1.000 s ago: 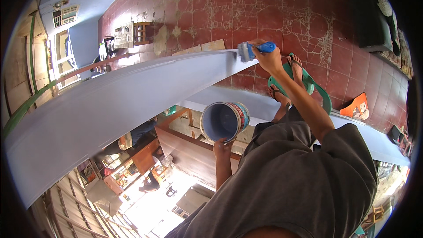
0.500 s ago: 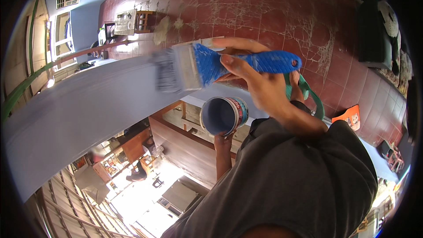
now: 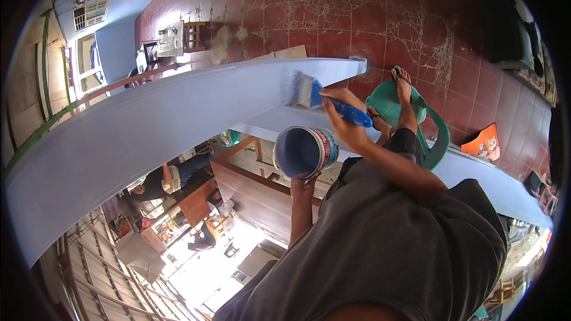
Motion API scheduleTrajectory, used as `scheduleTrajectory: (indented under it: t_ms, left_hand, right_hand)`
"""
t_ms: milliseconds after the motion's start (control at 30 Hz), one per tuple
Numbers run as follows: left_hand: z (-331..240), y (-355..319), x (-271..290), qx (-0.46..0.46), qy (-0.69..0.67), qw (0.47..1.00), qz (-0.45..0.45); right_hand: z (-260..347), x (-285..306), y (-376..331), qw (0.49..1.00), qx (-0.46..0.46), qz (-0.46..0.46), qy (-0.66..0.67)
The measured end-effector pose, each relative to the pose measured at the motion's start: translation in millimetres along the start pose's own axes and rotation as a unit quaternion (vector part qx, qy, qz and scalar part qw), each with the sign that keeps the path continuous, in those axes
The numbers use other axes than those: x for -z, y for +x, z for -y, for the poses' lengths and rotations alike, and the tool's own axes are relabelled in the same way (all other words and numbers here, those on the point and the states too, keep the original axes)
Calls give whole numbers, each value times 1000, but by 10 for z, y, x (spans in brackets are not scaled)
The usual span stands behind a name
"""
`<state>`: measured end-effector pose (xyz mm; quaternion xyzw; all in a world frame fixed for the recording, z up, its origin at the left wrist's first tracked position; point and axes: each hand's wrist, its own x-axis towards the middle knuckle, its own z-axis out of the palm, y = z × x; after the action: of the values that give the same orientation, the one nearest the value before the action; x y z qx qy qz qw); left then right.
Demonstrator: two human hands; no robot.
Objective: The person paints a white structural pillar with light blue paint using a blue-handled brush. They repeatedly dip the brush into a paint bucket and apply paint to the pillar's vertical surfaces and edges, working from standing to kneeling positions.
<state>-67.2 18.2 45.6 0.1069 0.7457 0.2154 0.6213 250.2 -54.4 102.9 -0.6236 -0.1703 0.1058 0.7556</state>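
Left hand [image 3: 304, 183] grips the paint can [image 3: 305, 150] from below, just under the ledge [image 3: 178, 119]. Right hand [image 3: 343, 122] is closed around the blue brush [image 3: 330, 101], bristles touching the pale blue ledge. Feet on a green chair [image 3: 416, 119].

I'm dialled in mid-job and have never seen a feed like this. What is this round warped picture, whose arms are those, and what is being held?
There is no machine here: a person works with bare hands. The one picture comes from a wide fisheye camera on their head, looking down, so straight edges bend near the rim. The person's right hand grips a blue-handled paintbrush, its bristles on the top of a pale blue wall ledge. The left hand holds up a small paint can from underneath, its inside coated pale blue. The person stands on a green plastic chair on a red tiled floor. Beyond the ledge, far lower down, other people and furniture show.
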Motion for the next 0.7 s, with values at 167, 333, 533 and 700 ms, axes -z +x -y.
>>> scheduleTrajectory:
  t_ms: [167, 333, 533, 700]
  left_hand:
    - [-40, 394, 474, -112, 98, 979, 142]
    - [-102, 251, 332, -62, 5, 993, 101]
    - [7, 253, 338, -132, 237, 956, 116]
    - [208, -184, 339, -219, 261, 928, 153]
  right_hand:
    - [-745, 39, -255, 991, -98, -62, -62]
    - [-22, -183, -89, 958, -207, -14, 199]
    - [1532, -393, -30, 925, -145, 31, 350]
    - [2114, -457, 60, 937, 79, 83, 331]
